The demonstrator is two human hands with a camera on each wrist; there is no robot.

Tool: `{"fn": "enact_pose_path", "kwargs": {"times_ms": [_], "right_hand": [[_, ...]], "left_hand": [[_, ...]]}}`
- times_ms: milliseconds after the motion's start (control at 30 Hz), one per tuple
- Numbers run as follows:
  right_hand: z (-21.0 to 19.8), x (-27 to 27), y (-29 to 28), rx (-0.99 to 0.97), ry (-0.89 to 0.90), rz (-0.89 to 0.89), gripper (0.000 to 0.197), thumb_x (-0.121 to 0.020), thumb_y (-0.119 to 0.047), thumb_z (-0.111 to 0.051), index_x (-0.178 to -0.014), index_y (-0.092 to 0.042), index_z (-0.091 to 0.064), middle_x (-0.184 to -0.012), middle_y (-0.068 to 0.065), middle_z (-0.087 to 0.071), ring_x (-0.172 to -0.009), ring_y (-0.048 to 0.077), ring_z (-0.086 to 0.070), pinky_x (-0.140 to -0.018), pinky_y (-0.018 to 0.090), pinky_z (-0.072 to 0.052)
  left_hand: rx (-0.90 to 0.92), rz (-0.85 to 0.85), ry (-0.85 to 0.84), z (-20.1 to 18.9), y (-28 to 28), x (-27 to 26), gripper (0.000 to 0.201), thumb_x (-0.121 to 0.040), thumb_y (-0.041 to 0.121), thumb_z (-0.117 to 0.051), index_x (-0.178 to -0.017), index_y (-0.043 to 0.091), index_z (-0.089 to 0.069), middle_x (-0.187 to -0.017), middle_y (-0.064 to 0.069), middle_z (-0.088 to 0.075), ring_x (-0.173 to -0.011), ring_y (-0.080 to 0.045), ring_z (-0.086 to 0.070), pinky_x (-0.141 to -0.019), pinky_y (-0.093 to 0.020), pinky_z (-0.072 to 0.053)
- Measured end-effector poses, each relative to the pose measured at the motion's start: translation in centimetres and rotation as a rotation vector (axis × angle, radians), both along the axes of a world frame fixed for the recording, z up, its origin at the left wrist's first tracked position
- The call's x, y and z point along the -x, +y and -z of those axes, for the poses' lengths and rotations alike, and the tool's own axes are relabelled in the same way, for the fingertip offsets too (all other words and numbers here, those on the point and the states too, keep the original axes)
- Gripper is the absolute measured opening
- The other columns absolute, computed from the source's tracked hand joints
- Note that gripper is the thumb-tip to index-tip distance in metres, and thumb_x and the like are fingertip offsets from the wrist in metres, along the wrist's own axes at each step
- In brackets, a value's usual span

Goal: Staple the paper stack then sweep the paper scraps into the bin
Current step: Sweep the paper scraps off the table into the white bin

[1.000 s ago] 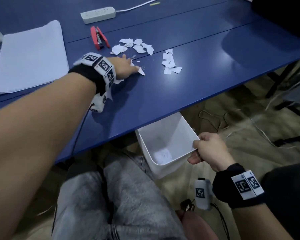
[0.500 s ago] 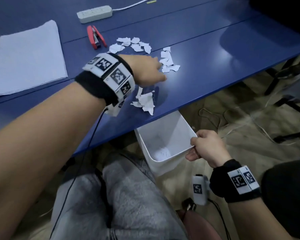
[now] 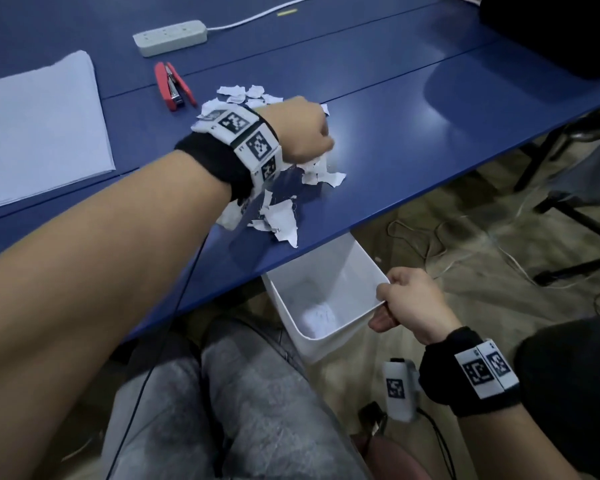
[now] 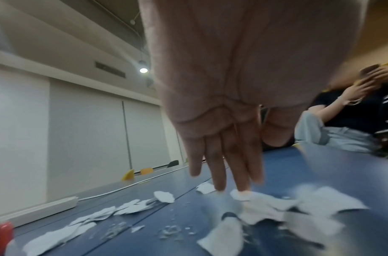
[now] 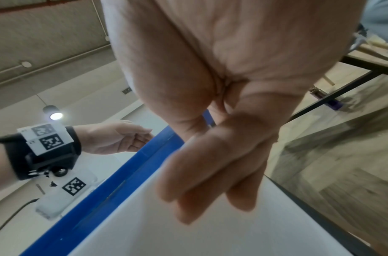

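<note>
Torn white paper scraps lie on the blue table (image 3: 413,140). One pile (image 3: 279,216) sits at the near edge just above the white bin (image 3: 357,261), another clump (image 3: 321,173) lies under my left hand (image 3: 305,133), and more scraps (image 3: 243,93) remain behind it. In the left wrist view the left hand's fingers (image 4: 219,164) point straight down, their tips touching the scraps (image 4: 265,207). My right hand (image 3: 395,299) grips the bin's rim below the table edge, fingers (image 5: 210,164) curled over its wall (image 5: 210,233). The paper stack (image 3: 39,133) lies at the left.
A red stapler (image 3: 172,86) lies behind the scraps, with a white power strip (image 3: 170,37) and its cord beyond. The bin holds some paper at its bottom. Cables and chair legs are on the floor at right. Another seated person (image 4: 346,121) is across the table.
My left hand has swept from the left scraps to the right ones, dragging scraps toward the near edge above the bin. The right hand keeps holding the bin.
</note>
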State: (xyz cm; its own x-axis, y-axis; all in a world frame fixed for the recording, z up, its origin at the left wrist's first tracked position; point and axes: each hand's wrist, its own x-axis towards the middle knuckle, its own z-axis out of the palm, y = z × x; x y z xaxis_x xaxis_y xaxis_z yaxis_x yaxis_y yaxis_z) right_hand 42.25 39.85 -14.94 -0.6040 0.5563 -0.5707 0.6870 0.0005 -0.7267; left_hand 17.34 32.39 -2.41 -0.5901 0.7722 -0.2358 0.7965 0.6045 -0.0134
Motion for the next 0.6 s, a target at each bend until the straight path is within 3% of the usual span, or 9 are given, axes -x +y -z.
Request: {"fn": "enact_pose_path", "kwargs": {"times_ms": [67,133,200,300,400,500,600], "right_hand": [[-0.2,0.3,0.3,0.0,-0.009,-0.001,0.011,-0.086,0.007,-0.046,-0.087,0.009,-0.057,-0.048,0.022,-0.062,-0.04,0.035,-0.068,-0.056,0.051,-0.06],[-0.6,0.5,0.5,-0.006,-0.021,-0.013,0.01,-0.085,0.007,-0.046,-0.085,0.007,-0.056,-0.052,0.027,-0.063,-0.041,0.035,-0.068,-0.052,0.047,-0.06],[-0.9,0.6,0.6,-0.008,-0.035,-0.018,0.013,-0.084,0.007,-0.046,-0.089,0.015,-0.055,-0.06,0.036,-0.066,-0.04,0.033,-0.068,-0.046,0.037,-0.058],[-0.7,0.9,1.1,-0.005,-0.047,-0.017,0.021,-0.083,0.006,-0.046,-0.097,0.019,-0.054,-0.062,0.035,-0.068,-0.041,0.033,-0.068,-0.046,0.032,-0.057],[-0.3,1.2,1.4,0.004,-0.056,-0.012,0.014,-0.084,0.004,-0.047,-0.091,0.012,-0.056,-0.052,0.026,-0.067,-0.043,0.034,-0.07,-0.052,0.039,-0.061],[0.1,1.3,1.4,0.03,-0.041,-0.002,0.01,-0.085,0.005,-0.047,-0.088,0.005,-0.056,-0.049,0.022,-0.066,-0.042,0.034,-0.069,-0.056,0.045,-0.063],[0.5,1.0,1.2,0.033,-0.033,-0.007,0.009,-0.086,0.005,-0.047,-0.087,0.003,-0.056,-0.049,0.022,-0.065,-0.042,0.036,-0.068,-0.062,0.058,-0.062]], "left_hand": [[-0.049,-0.054,0.001,0.4,0.5,1.4,0.044,-0.093,0.036,-0.037,-0.124,0.015,-0.062,-0.122,-0.011,-0.067,-0.12,-0.035,-0.056,-0.099,-0.042,-0.047],[-0.04,-0.073,-0.039,1.1,1.3,2.2,0.055,-0.096,0.039,-0.036,-0.146,0.016,-0.04,-0.156,-0.008,-0.038,-0.141,-0.031,-0.038,-0.112,-0.044,-0.035],[-0.028,-0.052,-0.089,1.9,2.1,2.2,0.061,-0.1,0.042,-0.033,-0.153,0.011,-0.026,-0.165,-0.008,-0.012,-0.151,-0.028,-0.018,-0.12,-0.043,-0.022],[0.03,-0.037,-0.129,3.1,3.1,1.9,0.06,-0.102,0.046,-0.026,-0.148,0.008,-0.033,-0.162,-0.011,-0.016,-0.149,-0.028,-0.021,-0.117,-0.043,-0.025],[0.093,-0.037,-0.131,2.8,2.8,1.4,0.062,-0.102,0.048,-0.018,-0.141,0.006,-0.042,-0.157,-0.015,-0.028,-0.144,-0.03,-0.031,-0.114,-0.041,-0.029],[0.111,0.019,-0.165,1.4,1.1,-0.5,0.065,-0.102,0.05,-0.014,-0.119,0.006,-0.059,-0.125,-0.012,-0.052,-0.121,-0.03,-0.052,-0.1,-0.037,-0.035],[0.123,0.099,-0.227,0.9,-1.2,-4.0,0.058,-0.103,0.048,-0.015,-0.111,0.007,-0.056,-0.121,-0.01,-0.052,-0.11,-0.031,-0.052,-0.098,-0.036,-0.036]]}}
